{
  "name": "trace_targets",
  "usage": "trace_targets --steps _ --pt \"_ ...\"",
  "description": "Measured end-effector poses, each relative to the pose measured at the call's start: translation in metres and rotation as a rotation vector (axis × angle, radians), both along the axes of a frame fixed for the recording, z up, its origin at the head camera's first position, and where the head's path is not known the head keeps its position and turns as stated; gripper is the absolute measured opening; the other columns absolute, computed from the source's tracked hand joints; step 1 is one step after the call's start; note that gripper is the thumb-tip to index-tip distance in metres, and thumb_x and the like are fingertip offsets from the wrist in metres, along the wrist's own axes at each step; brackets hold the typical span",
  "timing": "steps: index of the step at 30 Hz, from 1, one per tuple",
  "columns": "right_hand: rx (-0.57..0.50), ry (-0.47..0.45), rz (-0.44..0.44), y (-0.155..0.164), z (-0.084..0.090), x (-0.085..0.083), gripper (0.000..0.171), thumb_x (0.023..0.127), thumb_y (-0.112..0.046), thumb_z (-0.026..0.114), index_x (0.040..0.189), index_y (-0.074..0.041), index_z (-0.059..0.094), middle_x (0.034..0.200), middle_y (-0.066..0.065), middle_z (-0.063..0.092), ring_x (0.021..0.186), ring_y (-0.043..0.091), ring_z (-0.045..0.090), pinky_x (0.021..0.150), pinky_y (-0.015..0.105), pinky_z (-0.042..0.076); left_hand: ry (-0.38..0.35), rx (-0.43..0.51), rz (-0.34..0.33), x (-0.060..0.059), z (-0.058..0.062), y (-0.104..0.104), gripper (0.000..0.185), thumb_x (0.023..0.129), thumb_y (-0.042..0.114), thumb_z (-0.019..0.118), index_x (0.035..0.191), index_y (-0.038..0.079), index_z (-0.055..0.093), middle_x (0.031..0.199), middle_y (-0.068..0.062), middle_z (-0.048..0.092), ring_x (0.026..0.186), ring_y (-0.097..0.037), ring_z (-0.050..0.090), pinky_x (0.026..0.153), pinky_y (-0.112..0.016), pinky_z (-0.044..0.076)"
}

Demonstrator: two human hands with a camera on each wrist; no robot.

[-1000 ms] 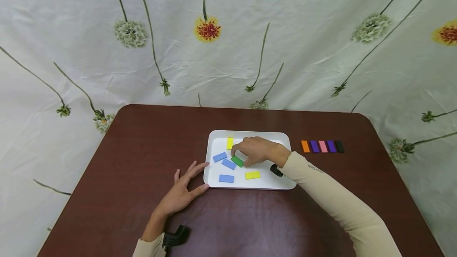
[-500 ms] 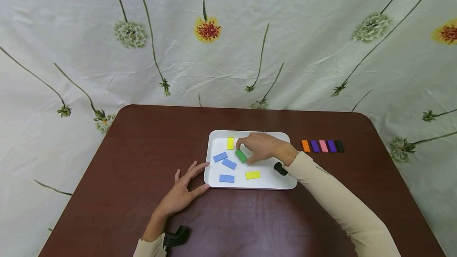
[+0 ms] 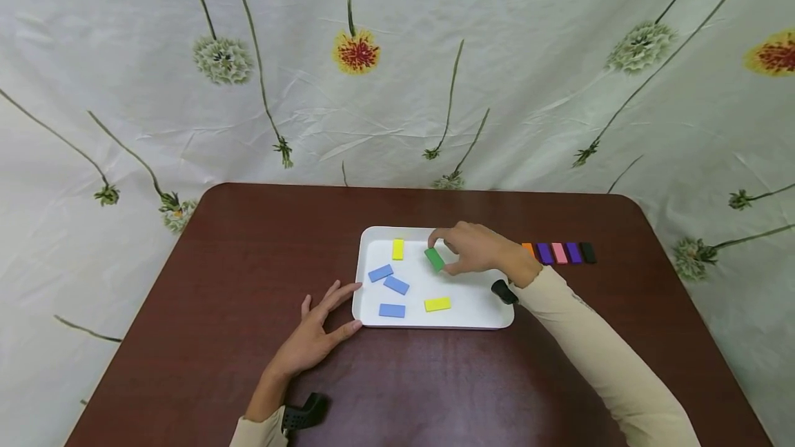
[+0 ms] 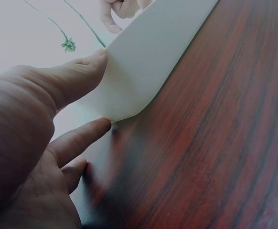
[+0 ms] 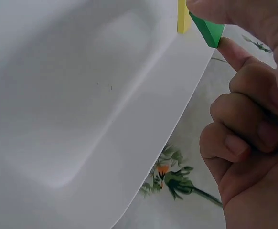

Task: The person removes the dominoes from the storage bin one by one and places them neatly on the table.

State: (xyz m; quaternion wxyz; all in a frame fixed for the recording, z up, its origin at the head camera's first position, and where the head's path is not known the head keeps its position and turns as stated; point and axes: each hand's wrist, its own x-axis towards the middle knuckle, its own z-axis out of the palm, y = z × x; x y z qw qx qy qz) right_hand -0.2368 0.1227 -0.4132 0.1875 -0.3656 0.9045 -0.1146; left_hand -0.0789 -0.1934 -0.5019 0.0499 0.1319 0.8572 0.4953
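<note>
Between thumb and index finger, my right hand (image 3: 481, 250) pinches a green rectangular block (image 3: 435, 259) over the far part of a white tray (image 3: 472, 299). In the right wrist view the green block (image 5: 209, 31) is tilted, held between thumb and index fingertip, while the other fingers curl into the palm. My left hand (image 3: 310, 340) lies at the tray's left side, fingers spread, thumb and fingertips touching its edge; the left wrist view shows the tray wall (image 4: 148, 62) there. On the tray are a yellow block (image 3: 397, 249), another yellow block (image 3: 437, 304) and blue blocks (image 3: 392, 310).
Right of the tray, a row of blocks stands on the brown table (image 3: 279, 226): orange (image 3: 528, 248), partly behind my wrist, purple (image 3: 544, 253), pink (image 3: 559, 253), purple again and a dark one (image 3: 588, 252). A flowered cloth (image 3: 397, 109) hangs behind the table.
My right hand has moved right and toward the tray's far edge with the green block, which has turned steeper. My left hand stays at the tray's edge.
</note>
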Motion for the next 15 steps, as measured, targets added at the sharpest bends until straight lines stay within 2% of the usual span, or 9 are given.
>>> trace_targets --steps 8,15 --pt "-0.072 0.015 -0.072 0.023 0.003 -0.001 0.046 0.083 -0.024 0.082 0.124 -0.018 0.062 0.067 -0.004 0.044 0.06 0.009 0.037 0.054 0.024 0.031 -0.01 -0.003 0.006 0.0 0.001 0.0 0.063 0.092 0.03 0.073 0.15 0.025 0.047 0.157 -0.011 0.042 0.153 -0.041 0.018 0.11 -0.072 -0.013" --pt "-0.158 0.046 -0.109 0.052 0.007 -0.002 0.045 0.083 -0.017 0.081 0.123 -0.013 0.062 0.067 -0.006 0.04 0.061 0.008 0.035 0.055 0.025 0.028 -0.012 -0.01 0.013 0.0 0.001 0.0 0.063 0.092 0.031 0.073 0.149 0.028 0.047 0.156 -0.008 0.044 0.153 -0.04 0.018 0.111 -0.071 -0.013"
